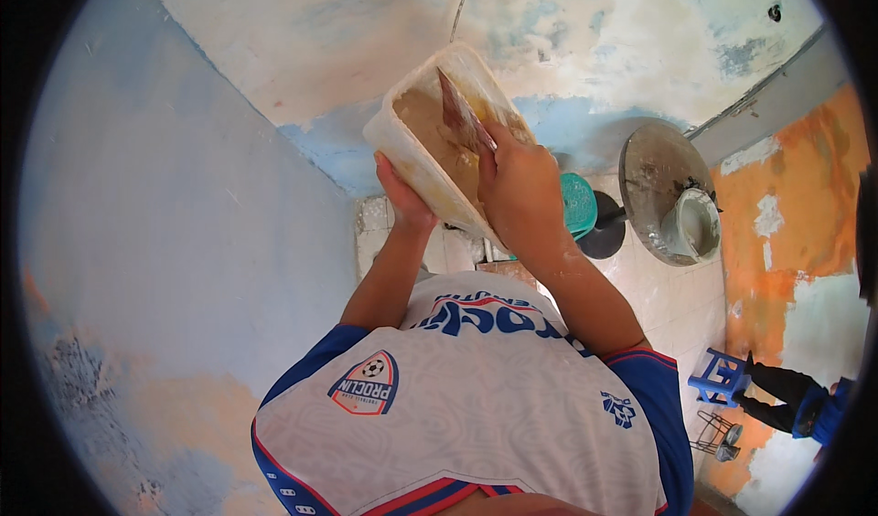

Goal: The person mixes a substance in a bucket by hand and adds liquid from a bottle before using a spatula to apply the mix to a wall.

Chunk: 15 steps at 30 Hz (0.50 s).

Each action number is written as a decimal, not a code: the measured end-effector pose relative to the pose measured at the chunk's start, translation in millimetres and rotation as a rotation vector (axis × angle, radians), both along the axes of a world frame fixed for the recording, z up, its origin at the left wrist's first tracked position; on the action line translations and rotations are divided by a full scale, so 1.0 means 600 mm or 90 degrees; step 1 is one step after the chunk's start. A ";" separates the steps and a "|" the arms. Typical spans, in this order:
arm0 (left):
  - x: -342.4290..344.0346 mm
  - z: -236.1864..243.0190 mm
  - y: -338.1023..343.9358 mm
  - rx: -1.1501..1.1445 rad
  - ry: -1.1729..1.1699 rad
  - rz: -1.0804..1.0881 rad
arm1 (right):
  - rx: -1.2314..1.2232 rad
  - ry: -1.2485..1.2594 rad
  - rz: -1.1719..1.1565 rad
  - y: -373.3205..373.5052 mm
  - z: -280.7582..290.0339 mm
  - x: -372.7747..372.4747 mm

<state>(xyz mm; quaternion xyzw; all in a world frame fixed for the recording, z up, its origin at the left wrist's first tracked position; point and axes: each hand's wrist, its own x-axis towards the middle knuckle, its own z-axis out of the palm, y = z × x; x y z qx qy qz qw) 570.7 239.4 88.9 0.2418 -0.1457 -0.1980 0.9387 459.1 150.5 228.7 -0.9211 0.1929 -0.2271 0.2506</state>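
Peeling blue wall (165, 196) at frame left. Left hand (402, 196) grips tub (416, 155) of brown paste; right hand (521, 187) grasps scraper (462, 114) inside.

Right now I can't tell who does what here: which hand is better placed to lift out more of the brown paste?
The right hand: it already grips the flat scraper inside the tub. The left hand is busy propping the tub from beneath.

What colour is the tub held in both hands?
Translucent white tub, smeared inside with brown paste; head view.
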 end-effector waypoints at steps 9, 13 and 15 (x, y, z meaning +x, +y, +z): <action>0.019 0.011 0.014 0.045 0.014 0.015 | 0.110 -0.040 0.077 -0.011 0.016 0.027; 0.018 0.024 0.016 0.095 -0.080 0.078 | 0.100 -0.062 0.093 0.000 0.013 0.004; 0.022 0.019 0.015 0.055 -0.022 0.038 | 0.060 -0.159 0.078 0.004 0.022 0.003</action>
